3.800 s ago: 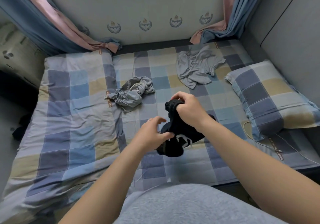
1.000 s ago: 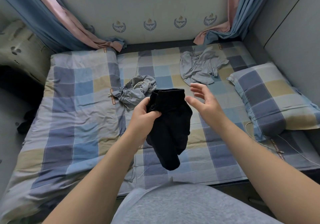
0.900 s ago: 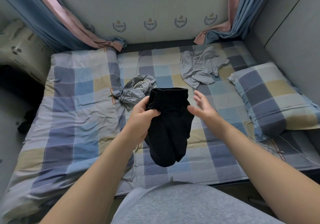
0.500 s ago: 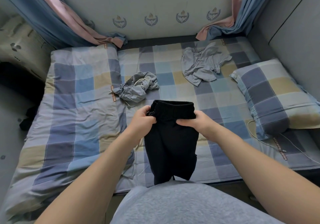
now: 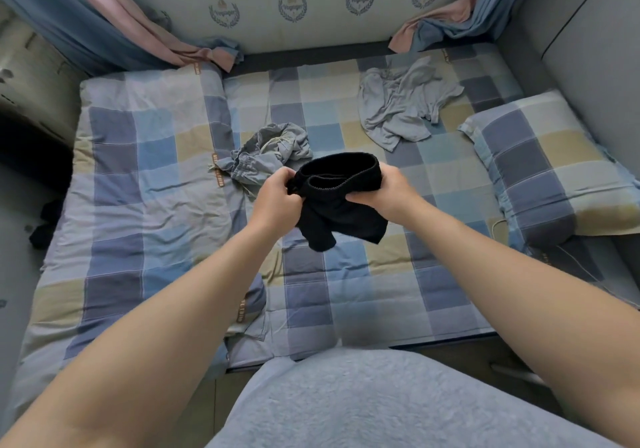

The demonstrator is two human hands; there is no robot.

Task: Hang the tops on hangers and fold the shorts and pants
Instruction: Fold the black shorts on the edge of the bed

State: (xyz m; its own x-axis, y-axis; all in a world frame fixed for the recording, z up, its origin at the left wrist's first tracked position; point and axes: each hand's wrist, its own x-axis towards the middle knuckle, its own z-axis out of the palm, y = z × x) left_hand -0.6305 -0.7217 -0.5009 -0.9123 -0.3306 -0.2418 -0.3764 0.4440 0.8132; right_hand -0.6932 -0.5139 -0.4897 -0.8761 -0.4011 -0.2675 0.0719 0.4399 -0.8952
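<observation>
Black shorts [image 5: 341, 202] hang in the air above the middle of the checked bed [image 5: 346, 292]. My left hand [image 5: 277, 196] grips the left end of their waistband and my right hand [image 5: 384, 191] grips the right end, so the waistband gapes open toward me. The legs dangle below, just above the sheet. Crumpled grey shorts [image 5: 270, 151] lie on the bed just beyond my left hand. A grey top [image 5: 401, 108] lies spread and wrinkled at the far right of the bed.
A checked pillow [image 5: 540, 167] lies at the right by the wall, with a thin white cable [image 5: 502, 236] beside it. A folded checked quilt [image 5: 138, 184] covers the bed's left half. Curtains [image 5: 104, 22] hang at both far corners. Dark items [image 5: 45, 222] lie on the floor at left.
My right hand went from open beside the shorts to gripping the waistband. Both hands then lifted the shorts forward, and the legs swung up off my lap.
</observation>
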